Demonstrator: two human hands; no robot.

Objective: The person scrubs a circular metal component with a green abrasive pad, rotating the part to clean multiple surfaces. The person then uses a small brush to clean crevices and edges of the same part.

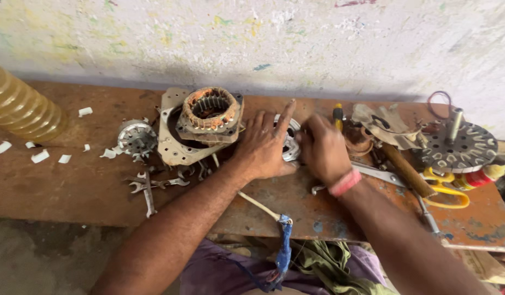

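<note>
Both hands meet over a round metal motor part (290,143) lying on the wooden counter (72,180). The left hand (263,146) rests flat on it, fingers spread, index finger pointing away. The right hand (322,148) curls its grip against the part's right edge; how tightly it pinches cannot be told. Just left of the grip sits a copper-wound stator (210,111) on a metal plate (173,147); spanners (148,187) lie nearer the person. Right of the grip: a wooden-handled hammer (406,170) and yellow-handled scissors (446,191).
</note>
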